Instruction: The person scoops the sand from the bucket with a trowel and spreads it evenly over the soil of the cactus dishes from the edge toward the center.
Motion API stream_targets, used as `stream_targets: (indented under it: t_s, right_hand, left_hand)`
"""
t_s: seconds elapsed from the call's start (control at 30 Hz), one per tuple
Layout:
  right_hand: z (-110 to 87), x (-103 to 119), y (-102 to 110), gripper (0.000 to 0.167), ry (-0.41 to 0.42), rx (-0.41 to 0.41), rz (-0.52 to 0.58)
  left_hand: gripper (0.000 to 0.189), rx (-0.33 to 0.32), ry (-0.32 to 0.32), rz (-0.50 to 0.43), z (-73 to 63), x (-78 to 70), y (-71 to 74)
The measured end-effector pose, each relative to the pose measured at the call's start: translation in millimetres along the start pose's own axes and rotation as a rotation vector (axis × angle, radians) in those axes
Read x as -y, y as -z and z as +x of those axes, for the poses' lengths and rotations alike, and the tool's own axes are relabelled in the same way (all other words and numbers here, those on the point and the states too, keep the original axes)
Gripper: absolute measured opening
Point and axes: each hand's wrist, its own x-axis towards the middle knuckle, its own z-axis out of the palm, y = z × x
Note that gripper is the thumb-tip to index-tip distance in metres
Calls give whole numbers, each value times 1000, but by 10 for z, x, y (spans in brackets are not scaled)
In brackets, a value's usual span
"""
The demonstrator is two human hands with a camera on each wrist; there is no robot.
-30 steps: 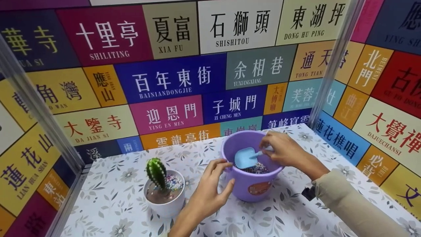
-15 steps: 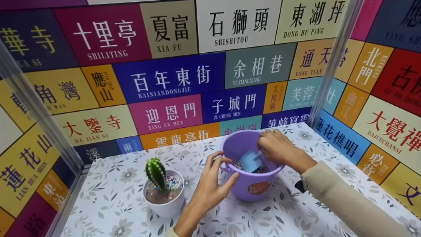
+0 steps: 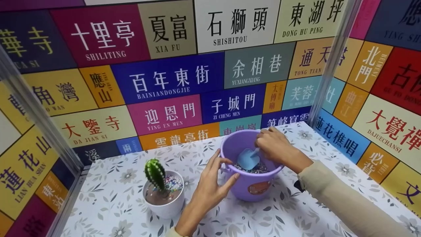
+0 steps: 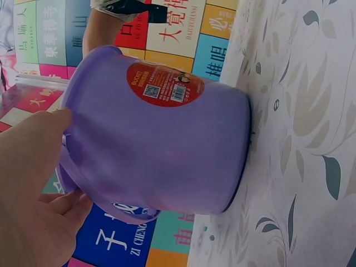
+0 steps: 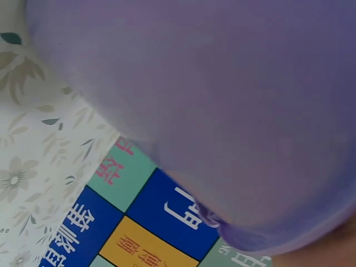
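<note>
My right hand (image 3: 276,144) reaches over the far right rim of a purple bucket (image 3: 253,184) and grips the handle of a small light blue shovel (image 3: 248,159). The shovel's blade is tilted inside the bucket, touching the small mixed-colour stones (image 3: 255,168) in it. My left hand (image 3: 212,184) holds the bucket's near left rim between thumb and fingers. In the left wrist view, the thumb (image 4: 58,118) lies against the rim and the other fingers curl near the bucket's handle (image 4: 105,203). The bucket's outer wall (image 5: 194,100) fills most of the right wrist view, hiding the shovel there.
Left of the bucket stands a white pot (image 3: 166,209) with a green cactus (image 3: 155,173), brown soil and coloured pebbles. A flower-patterned cloth (image 3: 108,194) covers the table. Panels with printed lettering (image 3: 171,79) rise behind and at both sides.
The shovel has dipped down into the stones and shifted slightly within the bucket, my right hand moving a little left with it. My left thumb has moved up to the bucket's rim.
</note>
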Motion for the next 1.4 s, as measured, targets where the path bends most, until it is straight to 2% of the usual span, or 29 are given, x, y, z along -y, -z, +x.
stream_targets:
  t_s: [0.33,0.5,0.6,0.7,0.87,1.0,1.27,1.4]
  right_hand:
    - [51,44,-91,34,88,-160,-135]
    - [57,61,-100,29,107,-184,-189]
    - [49,58,-108,28,121,-159,-189]
    - [32,48,-108,33,133,-99,-158]
    - [13,30,-90,32,95,18,-96]
    - [9,29,-77,29,74,72,-90]
    - [8,45,-67,6,84,119,-21]
    - [10,49,-52,5,77,170,4]
  left_hand:
    - [40,-21,-9,-16,-27,29,-7]
    - [40,-23,-11,-33,-35,41,-18]
    - [40,-20,-2,-38,-37,41,-22]
    - [40,-14,6,-33,-37,37,-30]
    - [39,-13,-8,-3,-27,31,-49]
    - [39,-8,2,12,-31,31,-55]
    - [39,-20,-23,-2,-34,9,-49]
    - [40,-25,-29,-13,-40,2,-47]
